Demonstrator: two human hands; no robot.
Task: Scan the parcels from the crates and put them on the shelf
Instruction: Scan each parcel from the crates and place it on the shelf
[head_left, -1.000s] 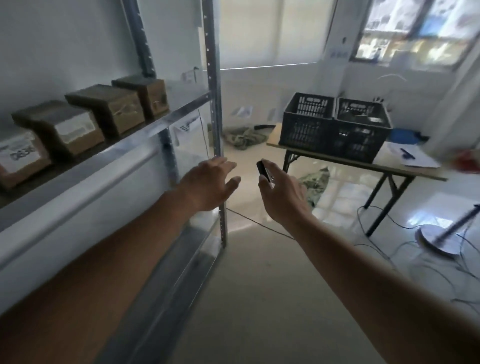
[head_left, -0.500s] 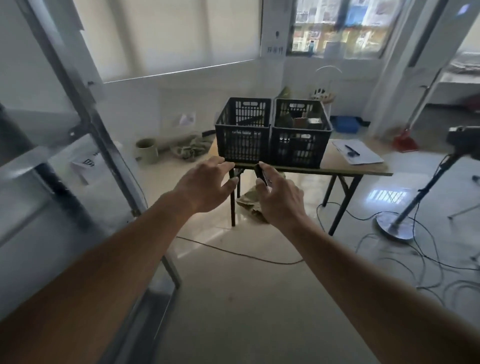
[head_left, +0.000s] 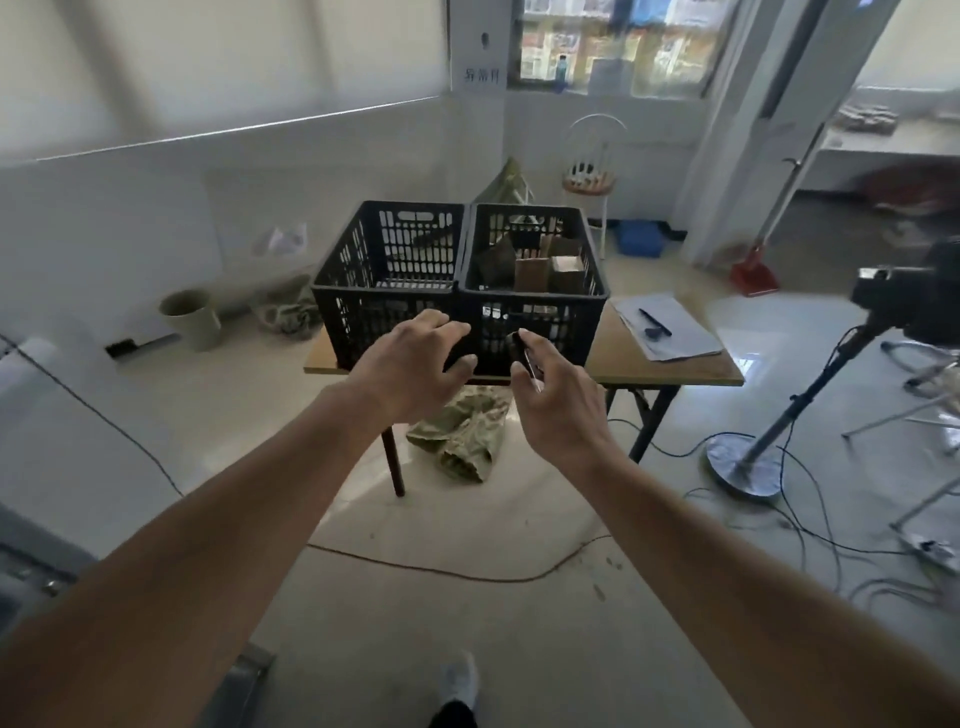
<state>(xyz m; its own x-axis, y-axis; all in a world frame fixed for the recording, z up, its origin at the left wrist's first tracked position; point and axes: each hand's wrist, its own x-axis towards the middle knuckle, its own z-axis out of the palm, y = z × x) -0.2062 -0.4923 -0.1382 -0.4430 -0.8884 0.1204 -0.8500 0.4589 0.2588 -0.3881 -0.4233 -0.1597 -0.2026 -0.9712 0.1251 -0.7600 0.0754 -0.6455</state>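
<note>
Two black plastic crates stand on one table. The right crate holds at least three cardboard parcels. Two hands, one pen, one bucket.

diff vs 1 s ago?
View swung right, off the shelf, and closed in on the two crates on the table. Nothing grasped or released. Unchanged: right hand grips the scanner; left hand open, empty.

white wall sign beside the window is showing three dark characters, too blurred to read; nothing else is showing legible text.
</note>
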